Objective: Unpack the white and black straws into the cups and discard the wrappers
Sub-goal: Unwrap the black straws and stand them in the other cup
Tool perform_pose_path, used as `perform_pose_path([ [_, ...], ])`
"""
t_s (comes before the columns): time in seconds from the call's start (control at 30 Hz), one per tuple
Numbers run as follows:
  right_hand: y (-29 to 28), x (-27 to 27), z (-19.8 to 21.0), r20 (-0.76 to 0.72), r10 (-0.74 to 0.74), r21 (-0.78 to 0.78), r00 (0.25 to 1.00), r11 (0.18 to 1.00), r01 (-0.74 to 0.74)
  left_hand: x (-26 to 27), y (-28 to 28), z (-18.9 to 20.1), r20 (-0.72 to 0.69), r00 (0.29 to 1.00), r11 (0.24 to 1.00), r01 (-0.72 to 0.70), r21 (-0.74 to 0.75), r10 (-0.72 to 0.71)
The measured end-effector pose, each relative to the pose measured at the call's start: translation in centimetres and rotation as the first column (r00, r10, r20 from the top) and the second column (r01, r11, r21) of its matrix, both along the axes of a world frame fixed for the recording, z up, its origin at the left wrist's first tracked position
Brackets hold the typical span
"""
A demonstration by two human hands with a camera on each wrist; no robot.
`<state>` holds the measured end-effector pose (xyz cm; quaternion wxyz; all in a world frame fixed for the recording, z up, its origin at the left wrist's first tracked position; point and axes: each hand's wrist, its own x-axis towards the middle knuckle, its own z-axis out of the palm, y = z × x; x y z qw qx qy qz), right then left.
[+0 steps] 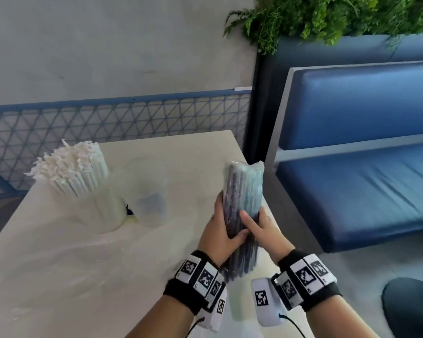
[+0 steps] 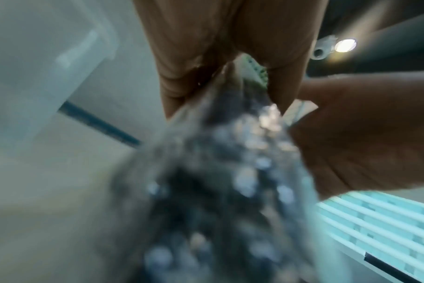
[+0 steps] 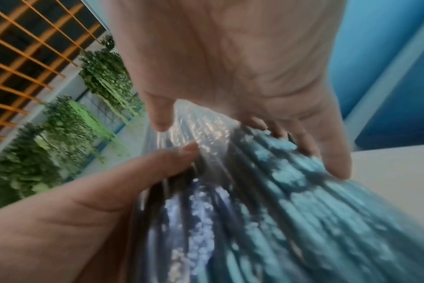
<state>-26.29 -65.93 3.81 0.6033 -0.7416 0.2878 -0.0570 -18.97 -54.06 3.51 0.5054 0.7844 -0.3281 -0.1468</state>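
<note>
In the head view both wrists rise to the left hand (image 1: pixel 220 230) and right hand (image 1: pixel 259 228), fingers curled round the glossy, ridged pack of black straws (image 1: pixel 242 206), held upright probably for opening; both wrist views show crinkly film between gripping fingers.

Both hands (image 1: pixel 219 230) (image 1: pixel 260 230) in closed grip
</note>
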Motion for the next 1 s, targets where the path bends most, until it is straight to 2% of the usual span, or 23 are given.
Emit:
perform_pose_path([
  [0.07,1.4,1.0,1.2,0.121,0.010,0.113,0.993,0.993,-0.024,0.0,0.7,0.5,0.130,0.991,1.000,0.009,-0.001,-0.009],
  [0.17,2.8,2.0,2.0,0.255,0.020,0.224,0.967,0.971,-0.079,-0.4,2.1,0.9,0.333,0.940,0.992,0.035,0.124,-0.075],
  [0.3,4.6,3.0,1.8,0.351,-0.005,0.257,0.936,0.962,-0.091,-0.2,4.7,0.7,0.381,0.913,0.967,0.047,0.252,-0.144],
  [0.37,5.4,3.5,1.6,0.380,-0.011,0.282,0.925,0.954,-0.105,0.3,6.0,0.5,0.380,0.917,0.967,0.021,0.255,-0.121],
  [0.43,6.0,3.9,1.5,0.394,-0.041,0.340,0.918,0.935,-0.104,1.3,7.1,0.5,0.327,0.944,0.981,-0.017,0.192,-0.048],
  [0.53,7.2,4.2,1.3,0.385,-0.004,0.351,0.923,0.926,-0.142,3.4,8.5,1.0,0.143,0.989,0.997,-0.049,0.060,0.040],
  [0.63,8.2,4.4,1.0,0.357,0.046,0.345,0.933,0.922,-0.177,5.6,11.0,2.6,-0.104,0.995,0.997,-0.007,-0.080,-0.001],
  [0.7,8.8,4.8,0.9,0.351,0.057,0.386,0.935,0.901,-0.200,6.9,12.9,3.5,-0.148,0.989,0.999,0.012,-0.034,-0.017],
  [0.77,9.4,5.1,1.0,0.324,0.056,0.423,0.945,0.885,-0.197,7.8,14.4,3.7,-0.196,0.980,0.999,-0.036,0.000,0.035],
  [0.87,10.5,5.8,1.1,0.334,0.088,0.359,0.938,0.909,-0.213,8.2,15.8,3.5,-0.247,0.962,0.991,-0.129,-0.020,0.120],
  [0.93,11.3,6.3,1.4,0.379,0.013,0.213,0.925,0.972,-0.101,8.0,16.4,3.6,-0.212,0.960,0.981,-0.194,-0.031,0.183],
  [1.0,11.9,6.7,2.1,0.469,-0.151,0.093,0.870,0.988,0.121,8.0,16.8,3.9,-0.157,0.956,0.966,-0.255,-0.039,0.246],
])
